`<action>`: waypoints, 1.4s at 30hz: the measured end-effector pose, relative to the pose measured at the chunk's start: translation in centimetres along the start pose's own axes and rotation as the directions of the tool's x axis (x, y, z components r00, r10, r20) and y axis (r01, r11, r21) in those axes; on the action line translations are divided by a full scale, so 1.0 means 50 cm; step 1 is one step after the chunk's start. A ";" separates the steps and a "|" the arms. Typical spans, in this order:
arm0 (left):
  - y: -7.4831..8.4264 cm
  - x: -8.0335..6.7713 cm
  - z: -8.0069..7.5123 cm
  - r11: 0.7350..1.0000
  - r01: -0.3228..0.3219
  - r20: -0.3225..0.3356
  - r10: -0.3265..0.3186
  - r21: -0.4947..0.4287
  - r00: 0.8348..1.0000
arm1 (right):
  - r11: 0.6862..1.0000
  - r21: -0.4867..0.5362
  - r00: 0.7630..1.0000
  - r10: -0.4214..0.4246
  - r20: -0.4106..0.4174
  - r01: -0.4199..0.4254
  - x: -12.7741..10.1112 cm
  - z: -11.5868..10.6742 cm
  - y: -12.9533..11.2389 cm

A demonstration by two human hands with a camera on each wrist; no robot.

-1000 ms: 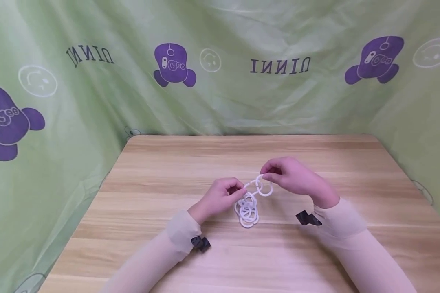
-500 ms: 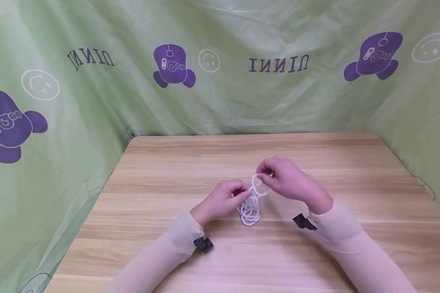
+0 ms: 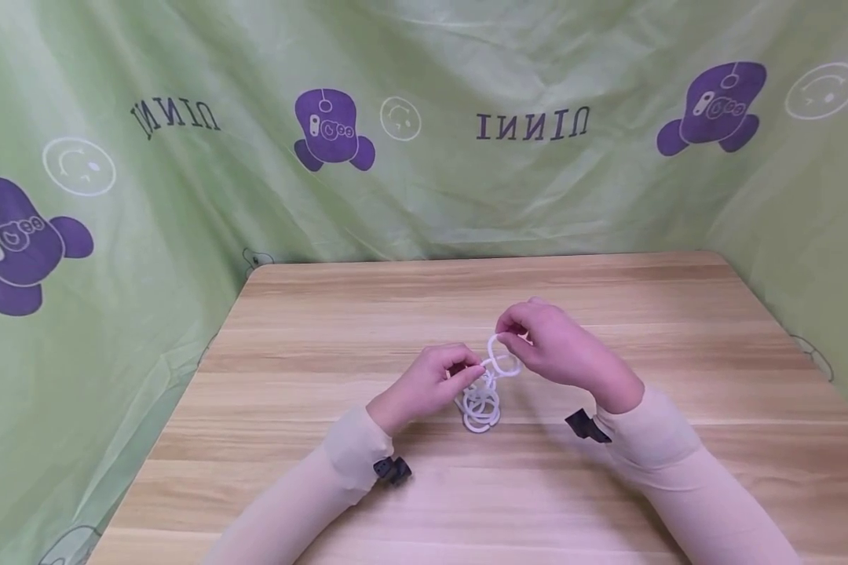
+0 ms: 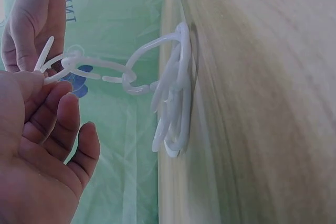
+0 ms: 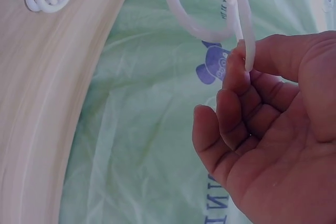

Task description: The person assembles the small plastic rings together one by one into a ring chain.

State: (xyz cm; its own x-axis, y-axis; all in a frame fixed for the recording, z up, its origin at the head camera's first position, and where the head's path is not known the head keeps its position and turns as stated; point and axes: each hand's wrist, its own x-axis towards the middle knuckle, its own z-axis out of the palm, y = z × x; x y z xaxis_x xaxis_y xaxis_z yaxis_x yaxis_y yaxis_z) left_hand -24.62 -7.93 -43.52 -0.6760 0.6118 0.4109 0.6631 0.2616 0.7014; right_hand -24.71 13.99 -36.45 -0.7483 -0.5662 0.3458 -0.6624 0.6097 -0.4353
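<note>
White plastic rings, some with a visible gap, are linked into a chain. Most lie in a loose pile [image 3: 477, 428] on the table, and part of the chain rises from there to both hands. My left hand [image 3: 424, 384] pinches the raised part between thumb and index finger. Further right and slightly higher, my right hand [image 3: 554, 345] pinches a ring [image 5: 246, 30] at its edge with thumb and forefinger. In the left wrist view, a linking ring [image 4: 137, 56] runs down to the piled rings. Fingertips partly hide where the held rings meet.
A wood-grain table [image 3: 339, 306] lies under the hands. Behind it and at both sides hangs a green printed curtain [image 3: 424, 188]. A small black camera sits on each wrist, one on the left [image 3: 392, 471] and one on the right [image 3: 586, 426].
My right hand has moved slightly left and nearer the left hand, bringing its ring closer to the held links. The left hand has shifted a little right. Both keep their pinch.
</note>
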 end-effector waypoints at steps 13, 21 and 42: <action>0.017 0.011 0.011 0.998 -0.039 0.011 0.040 -0.047 0.999 | 0.992 0.121 0.997 0.039 -0.059 -0.032 -0.017 -0.012 0.004; -0.004 0.016 -0.006 0.985 0.148 0.143 -0.159 0.085 0.977 | 0.962 0.250 0.954 0.175 -0.242 -0.113 -0.043 -0.073 0.012; -0.034 0.009 0.017 0.963 0.224 0.215 -0.252 0.149 0.944 | 0.823 0.546 0.799 0.218 -0.560 0.158 -0.109 -0.219 -0.028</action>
State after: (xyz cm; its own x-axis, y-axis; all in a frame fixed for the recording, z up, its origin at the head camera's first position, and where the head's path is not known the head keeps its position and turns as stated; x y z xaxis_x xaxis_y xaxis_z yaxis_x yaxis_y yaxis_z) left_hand -25.79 -7.45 -44.99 -0.7361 0.6715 0.0858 0.5355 0.5001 0.6806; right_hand -20.09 22.34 -28.62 -0.7622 -0.0090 0.6473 -0.6442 0.1093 -0.7570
